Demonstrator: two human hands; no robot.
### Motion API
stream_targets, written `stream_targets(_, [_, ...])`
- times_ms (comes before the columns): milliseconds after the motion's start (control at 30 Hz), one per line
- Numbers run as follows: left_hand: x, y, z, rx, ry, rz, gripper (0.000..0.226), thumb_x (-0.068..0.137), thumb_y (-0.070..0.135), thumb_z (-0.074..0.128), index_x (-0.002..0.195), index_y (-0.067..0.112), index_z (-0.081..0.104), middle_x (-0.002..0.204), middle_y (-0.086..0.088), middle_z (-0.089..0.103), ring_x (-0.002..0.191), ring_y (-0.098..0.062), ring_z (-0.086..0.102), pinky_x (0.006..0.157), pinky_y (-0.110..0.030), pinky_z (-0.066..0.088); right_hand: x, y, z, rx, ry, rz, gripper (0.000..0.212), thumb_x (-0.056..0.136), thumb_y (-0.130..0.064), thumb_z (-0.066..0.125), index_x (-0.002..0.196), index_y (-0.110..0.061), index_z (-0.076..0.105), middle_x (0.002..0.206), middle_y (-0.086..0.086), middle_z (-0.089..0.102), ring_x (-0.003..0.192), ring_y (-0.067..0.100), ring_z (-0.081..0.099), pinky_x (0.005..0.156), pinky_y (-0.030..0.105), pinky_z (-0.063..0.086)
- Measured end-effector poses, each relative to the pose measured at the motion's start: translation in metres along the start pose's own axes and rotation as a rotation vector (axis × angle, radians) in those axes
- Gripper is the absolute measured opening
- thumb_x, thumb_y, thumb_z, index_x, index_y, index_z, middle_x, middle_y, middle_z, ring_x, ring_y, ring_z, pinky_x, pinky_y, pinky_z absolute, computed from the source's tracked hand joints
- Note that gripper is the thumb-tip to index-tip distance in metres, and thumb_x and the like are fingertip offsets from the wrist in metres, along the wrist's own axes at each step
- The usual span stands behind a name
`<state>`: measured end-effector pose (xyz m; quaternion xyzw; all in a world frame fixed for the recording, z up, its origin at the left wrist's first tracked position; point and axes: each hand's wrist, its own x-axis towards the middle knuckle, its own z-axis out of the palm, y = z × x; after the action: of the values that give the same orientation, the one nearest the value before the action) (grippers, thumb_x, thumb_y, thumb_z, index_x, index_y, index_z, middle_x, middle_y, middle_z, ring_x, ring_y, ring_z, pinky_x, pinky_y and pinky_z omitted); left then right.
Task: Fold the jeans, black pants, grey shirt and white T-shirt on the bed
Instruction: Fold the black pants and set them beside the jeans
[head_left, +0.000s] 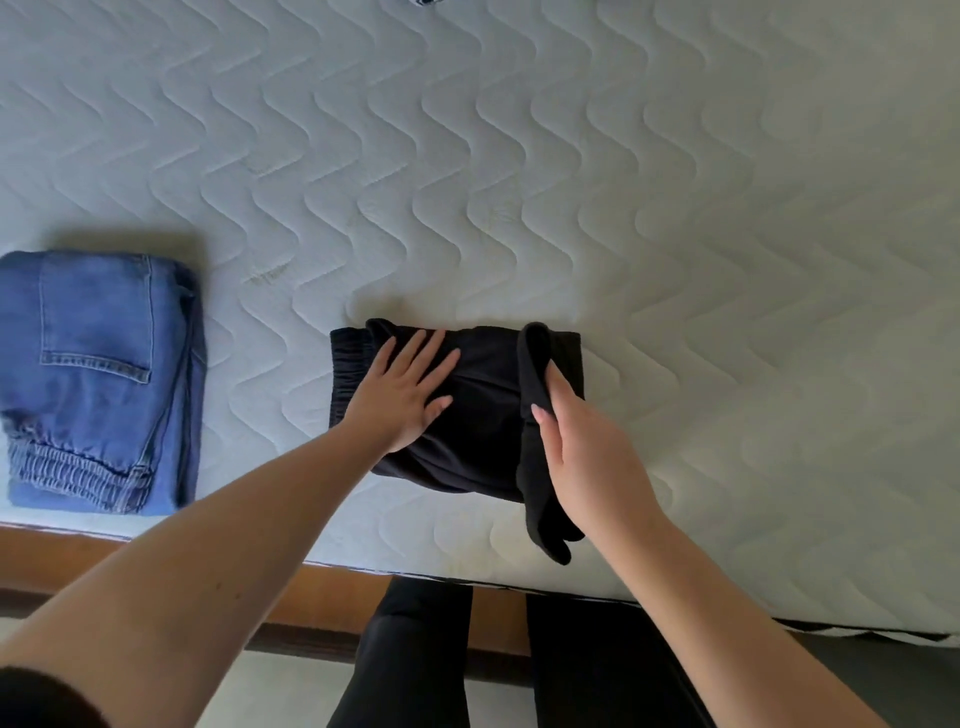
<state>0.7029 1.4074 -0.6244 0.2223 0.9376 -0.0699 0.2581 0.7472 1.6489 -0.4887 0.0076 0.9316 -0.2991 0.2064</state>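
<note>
The black pants (485, 415) lie in a compact folded bundle near the front edge of the white quilted mattress (571, 182). My left hand (408, 387) rests flat on the bundle's left half, fingers spread, beside the elastic waistband. My right hand (584, 447) pinches a raised flap of the black fabric at the bundle's right side, and the flap's lower end hangs toward the mattress edge. The blue jeans (98, 379) sit folded at the left edge, back pocket facing up. The grey shirt and white T-shirt are not visible.
A wooden bed frame (322, 597) runs along the near edge of the mattress. My legs in dark trousers (519, 665) stand against it. A small dark scrap of something (428, 2) shows at the top edge of the frame.
</note>
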Motion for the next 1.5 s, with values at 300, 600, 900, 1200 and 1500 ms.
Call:
stream_targets(300, [-0.011, -0.018, 0.004, -0.007, 0.023, 0.142, 0.061, 0.1, 0.05, 0.01, 0.156, 0.025, 0.004, 0.164, 0.001, -0.001, 0.151, -0.018, -0.006, 0.121, -0.047, -0.008, 0.022, -0.063, 0.043, -0.062, 0.046, -0.028, 0.054, 0.103, -0.038, 0.029, 0.155, -0.034, 0.012, 0.083, -0.005, 0.055, 0.063, 0.012, 0.053, 0.051, 0.02, 0.033])
stream_targets(600, [-0.046, -0.073, -0.007, -0.666, 0.232, 0.084, 0.033, 0.101, 0.022, 0.043, 0.127, 0.018, 0.064, 0.136, 0.004, 0.059, 0.133, -0.015, 0.048, 0.112, -0.037, 0.036, 0.048, -0.108, 0.087, -0.196, -0.019, -0.033, 0.054, 0.105, -0.037, 0.027, 0.156, -0.028, 0.011, 0.084, -0.001, 0.056, 0.059, 0.014, 0.055, 0.05, 0.024, 0.041])
stream_targets(900, [-0.061, -0.124, -0.005, -1.484, 0.119, -0.778, 0.04, 0.101, 0.044, 0.031, 0.126, 0.025, 0.055, 0.113, 0.003, 0.064, 0.104, -0.015, 0.061, 0.099, -0.039, 0.045, 0.078, -0.143, 0.151, -0.313, -0.105, -0.072, 0.056, 0.106, -0.035, 0.031, 0.156, -0.027, 0.008, 0.089, 0.001, 0.054, 0.056, 0.013, 0.047, 0.048, 0.025, 0.033])
stream_targets(1200, [-0.036, -0.11, -0.012, -1.682, -0.127, -0.671, 0.087, 0.062, 0.074, 0.073, 0.13, 0.028, 0.043, 0.113, 0.015, 0.059, 0.099, -0.004, 0.06, 0.07, -0.018, 0.047, 0.105, -0.068, 0.114, -0.055, 0.338, 0.222, 0.047, 0.098, -0.038, 0.05, 0.138, -0.013, 0.049, 0.122, 0.012, 0.06, 0.111, 0.032, 0.056, 0.09, 0.042, 0.043])
stream_targets(1500, [-0.031, -0.108, -0.019, -1.779, -0.161, -0.583, 0.039, 0.071, 0.03, 0.085, 0.105, 0.034, 0.067, 0.097, 0.012, 0.075, 0.097, -0.015, 0.07, 0.074, -0.028, 0.055, 0.125, 0.004, 0.069, 0.59, -0.113, 0.555, 0.036, 0.084, -0.025, 0.075, 0.117, -0.011, 0.066, 0.111, 0.007, 0.07, 0.1, 0.024, 0.067, 0.079, 0.029, 0.051])
